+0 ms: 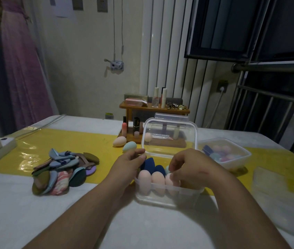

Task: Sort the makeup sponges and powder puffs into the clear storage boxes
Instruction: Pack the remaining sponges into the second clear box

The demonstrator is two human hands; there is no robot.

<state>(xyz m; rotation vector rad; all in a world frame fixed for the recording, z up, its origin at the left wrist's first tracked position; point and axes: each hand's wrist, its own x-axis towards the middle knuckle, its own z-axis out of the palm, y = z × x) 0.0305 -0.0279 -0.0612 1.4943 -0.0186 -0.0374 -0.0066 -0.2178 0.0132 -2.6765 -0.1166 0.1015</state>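
right hand (187,164) fingers (174,163) curled onto peach sponge (169,179)

The table (17,212) before me is carrying an open clear box (167,196); left of it puffs (61,169) are lying heaped, behind it a peach sponge (119,141), teal sponge (129,146) and wooden rack (160,109), right of it a second box (237,164).

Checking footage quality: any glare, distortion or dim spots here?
Head view: glare streaks on the yellow runner; the wide-angle lens skews the wall slats; the room is dim overall; sponges in the far box look hazy through its wall.
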